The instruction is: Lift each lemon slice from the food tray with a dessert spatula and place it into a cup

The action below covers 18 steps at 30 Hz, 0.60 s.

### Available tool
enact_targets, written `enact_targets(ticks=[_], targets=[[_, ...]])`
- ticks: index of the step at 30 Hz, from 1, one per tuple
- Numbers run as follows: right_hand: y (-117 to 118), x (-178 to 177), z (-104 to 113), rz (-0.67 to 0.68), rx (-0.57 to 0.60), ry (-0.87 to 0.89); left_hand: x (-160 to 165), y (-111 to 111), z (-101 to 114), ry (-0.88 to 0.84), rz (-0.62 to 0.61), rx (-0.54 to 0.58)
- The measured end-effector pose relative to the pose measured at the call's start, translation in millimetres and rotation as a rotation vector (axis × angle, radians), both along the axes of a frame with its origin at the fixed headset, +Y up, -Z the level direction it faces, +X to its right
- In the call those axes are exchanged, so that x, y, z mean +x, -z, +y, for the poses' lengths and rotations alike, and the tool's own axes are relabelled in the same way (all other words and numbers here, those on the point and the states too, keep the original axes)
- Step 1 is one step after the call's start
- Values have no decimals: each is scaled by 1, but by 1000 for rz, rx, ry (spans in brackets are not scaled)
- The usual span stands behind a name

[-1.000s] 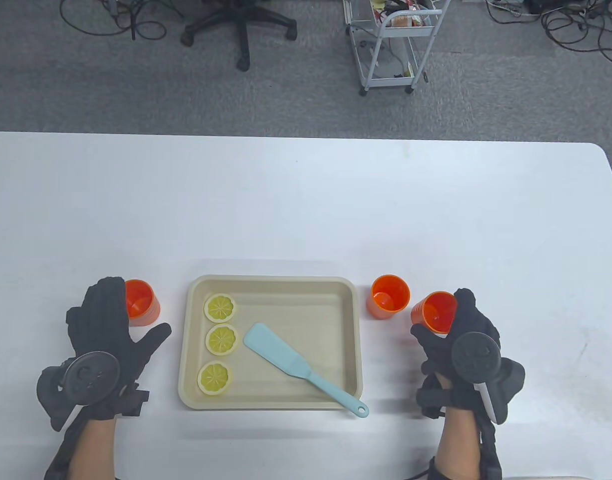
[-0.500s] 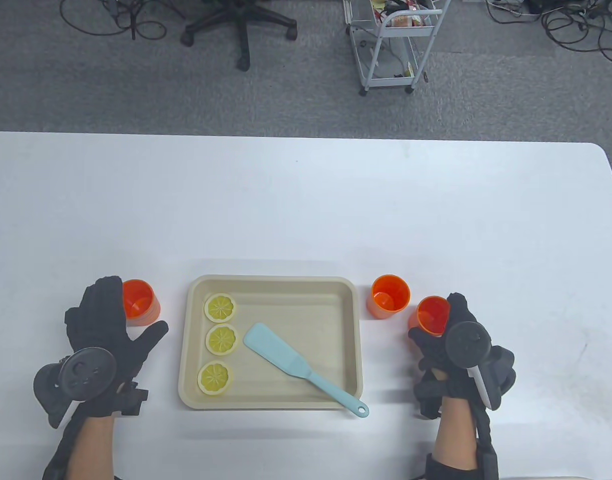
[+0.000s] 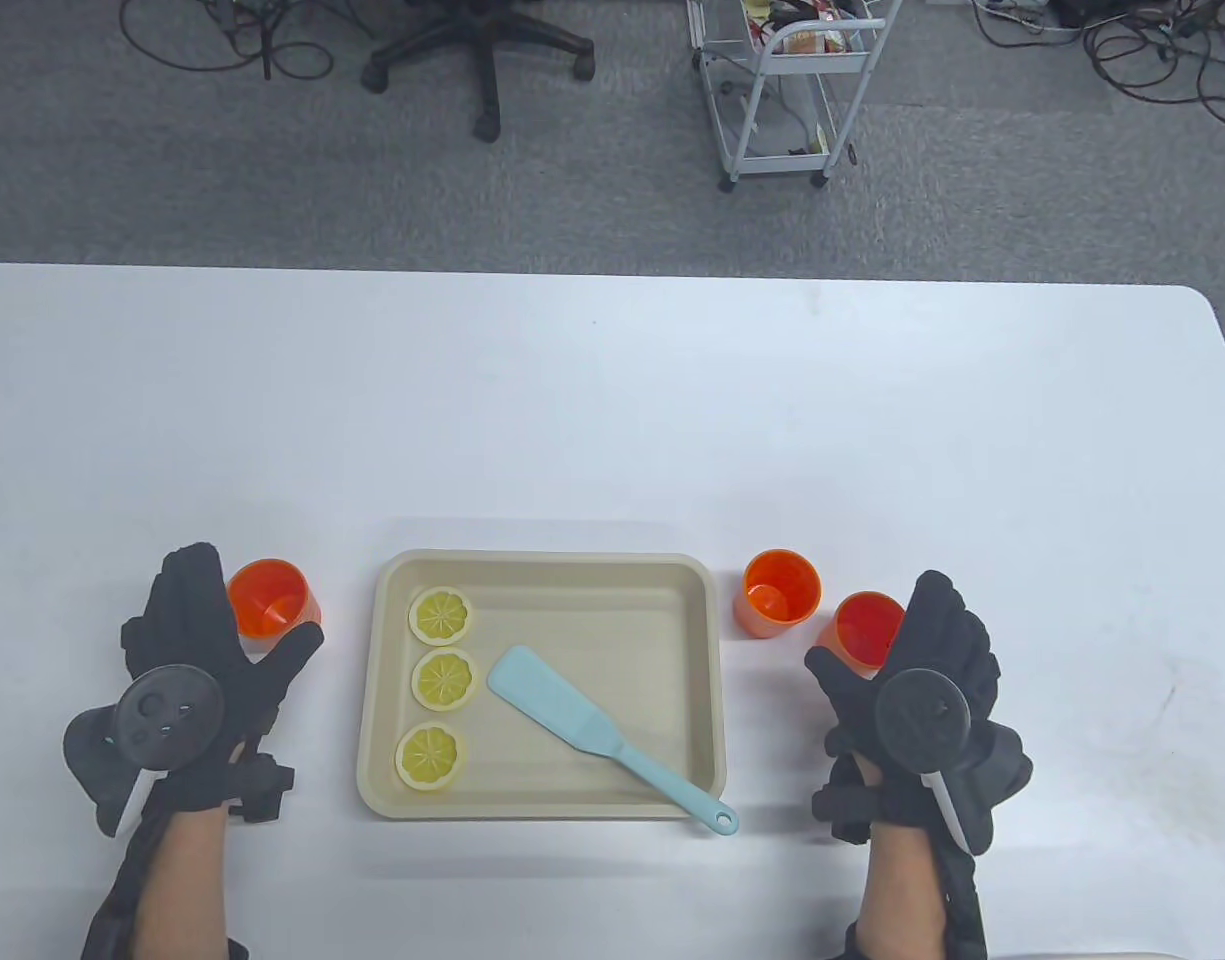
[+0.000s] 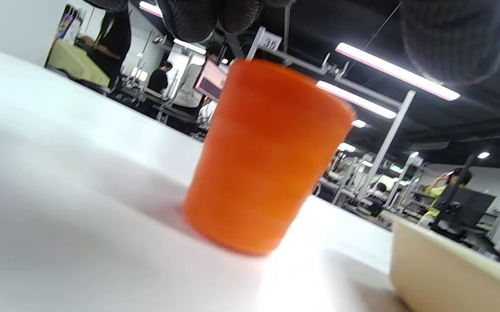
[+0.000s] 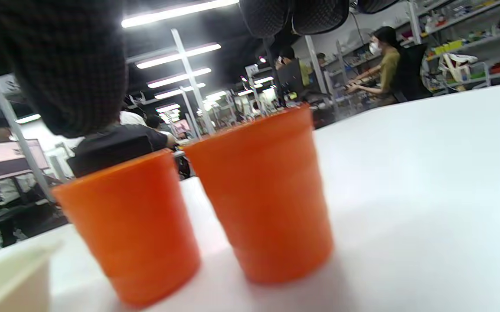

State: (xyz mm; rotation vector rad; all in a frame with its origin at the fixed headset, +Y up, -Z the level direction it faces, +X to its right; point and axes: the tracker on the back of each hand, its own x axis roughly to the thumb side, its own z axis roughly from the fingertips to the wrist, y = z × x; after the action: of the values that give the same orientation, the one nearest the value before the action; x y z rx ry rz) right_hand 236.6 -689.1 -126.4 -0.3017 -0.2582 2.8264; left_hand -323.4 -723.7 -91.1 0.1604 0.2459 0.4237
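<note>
Three lemon slices [image 3: 440, 614] [image 3: 443, 680] [image 3: 430, 757] lie in a column at the left of the beige food tray [image 3: 547, 562]. A light blue dessert spatula [image 3: 572, 715] rests in the tray, its handle poking over the front right rim. One orange cup [image 3: 272, 597] [image 4: 267, 160] stands left of the tray, beside my open left hand [image 3: 237, 640]. Two more orange cups [image 3: 780, 590] [image 3: 865, 625] stand right of it. My right hand [image 3: 902, 650] spreads loosely around the outer one [image 5: 271, 195], thumb [image 5: 67, 65] and fingers [image 5: 293, 17] clear of it.
The tray's corner shows in both wrist views [image 4: 449, 277] [image 5: 7, 277]. The white table [image 3: 612, 420] stretches far beyond the tray. An office chair [image 3: 482, 50] and a wire trolley [image 3: 782, 90] stand on the floor behind it.
The right hand has set its tilted, raised cup down upright next to the other cup and loosened its fingers. The left hand slid slightly left, uncovering its cup.
</note>
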Motion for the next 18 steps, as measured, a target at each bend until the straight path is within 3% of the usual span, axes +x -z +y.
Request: enact_targets(ticks=[8, 18], targets=[[-10, -17, 13, 77, 65, -4, 2, 13, -16, 40, 13, -133], [-13, -26, 15, 122, 79, -8, 2, 16, -23, -20, 13, -139]])
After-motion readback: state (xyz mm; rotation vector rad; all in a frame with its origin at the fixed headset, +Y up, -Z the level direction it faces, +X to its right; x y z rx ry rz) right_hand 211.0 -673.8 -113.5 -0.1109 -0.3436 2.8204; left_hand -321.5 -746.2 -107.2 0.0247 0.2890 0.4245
